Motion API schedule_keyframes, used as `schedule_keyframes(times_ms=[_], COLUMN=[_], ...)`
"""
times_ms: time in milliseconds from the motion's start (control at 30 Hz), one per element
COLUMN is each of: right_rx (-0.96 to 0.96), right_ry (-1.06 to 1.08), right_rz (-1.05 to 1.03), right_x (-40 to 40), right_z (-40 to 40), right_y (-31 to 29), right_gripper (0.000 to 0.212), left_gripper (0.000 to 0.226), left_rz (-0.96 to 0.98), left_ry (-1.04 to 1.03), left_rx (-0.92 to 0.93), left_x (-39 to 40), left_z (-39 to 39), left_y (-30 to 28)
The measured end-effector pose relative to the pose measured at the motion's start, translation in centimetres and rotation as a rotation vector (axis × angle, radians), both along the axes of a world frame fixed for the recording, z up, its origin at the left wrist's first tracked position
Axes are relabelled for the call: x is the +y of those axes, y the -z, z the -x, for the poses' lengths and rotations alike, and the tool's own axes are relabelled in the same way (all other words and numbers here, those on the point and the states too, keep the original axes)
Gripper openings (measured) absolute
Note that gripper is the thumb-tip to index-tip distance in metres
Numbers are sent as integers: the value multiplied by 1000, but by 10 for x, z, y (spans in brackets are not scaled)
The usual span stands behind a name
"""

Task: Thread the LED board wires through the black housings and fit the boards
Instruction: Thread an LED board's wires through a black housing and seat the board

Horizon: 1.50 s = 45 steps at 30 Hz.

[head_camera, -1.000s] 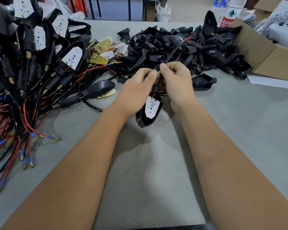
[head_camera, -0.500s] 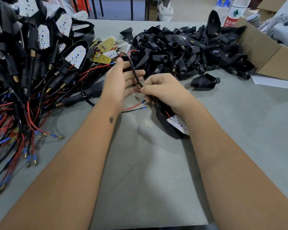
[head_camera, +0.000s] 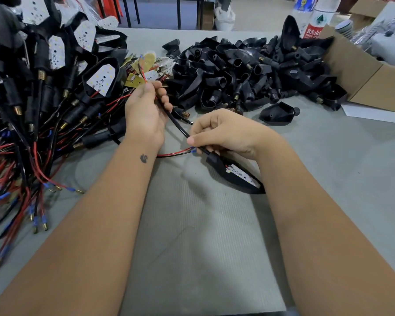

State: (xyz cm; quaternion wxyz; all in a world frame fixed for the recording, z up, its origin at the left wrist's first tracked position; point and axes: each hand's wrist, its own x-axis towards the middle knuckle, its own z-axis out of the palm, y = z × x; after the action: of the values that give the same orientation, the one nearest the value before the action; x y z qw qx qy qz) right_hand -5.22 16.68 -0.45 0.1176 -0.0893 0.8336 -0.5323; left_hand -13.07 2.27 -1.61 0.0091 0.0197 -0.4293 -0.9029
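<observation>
A black housing (head_camera: 224,169) with a white LED board (head_camera: 243,176) in it lies under my right wrist on the grey table. A black sleeved wire (head_camera: 177,124) runs up from its neck to my left hand (head_camera: 146,112), which grips the wire's upper part where red strands stick out. My right hand (head_camera: 224,133) pinches the same wire just above the housing neck. A loose red and black wire pair (head_camera: 173,153) trails left beneath my right thumb.
Finished housings with boards and red, black and blue-tipped wires are heaped at the left (head_camera: 43,94). A pile of empty black housings (head_camera: 244,71) fills the back centre. Loose LED boards (head_camera: 146,65) lie between them. A cardboard box (head_camera: 360,74) and bottles (head_camera: 315,17) stand back right.
Both hands came down from the raised housing. The housing now lies on the table by my right wrist, and my left hand has slid up the black wire, drawing it taut.
</observation>
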Motion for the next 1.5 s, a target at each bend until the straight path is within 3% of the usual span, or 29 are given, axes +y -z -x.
schedule_keyframes(times_ms=[200,333,467,600,700,900,1067,1133,1267,1500], right_rx=[-33,168,373,361,400,346,333,347,368,402], right_ry=[45,424,753,667,621,697,690,725,828,900], right_rz=[145,287,-5,-325,-599,-567,-512,-429,-70,533], right_x=[1,10,24,23,20,20,17,16,12,0], right_z=[0,5,13,19,24,26,24,23,22,21], right_y=[1,3,15,23,29,29,30,29,23,14], right_gripper=[16,19,21,50,51,37,27,19,18,16], left_gripper=[29,31,22,18,17,16,19,16,21,23], left_rz=[505,674,841,1119,1299,1526,1792,1774,1670,1164], left_ry=[-30,-14,-48,-65,-23,-11,-55,-71,-39,34], left_rx=[62,155,221,305,347,576,650,659,641,336], left_x=[-2,-3,-2,5,7,11,23,30,41,37], left_z=[7,0,-5,-9,-13,-25,-26,-29,-36,-26], left_y=[6,7,8,11,13,14,12,13,14,12])
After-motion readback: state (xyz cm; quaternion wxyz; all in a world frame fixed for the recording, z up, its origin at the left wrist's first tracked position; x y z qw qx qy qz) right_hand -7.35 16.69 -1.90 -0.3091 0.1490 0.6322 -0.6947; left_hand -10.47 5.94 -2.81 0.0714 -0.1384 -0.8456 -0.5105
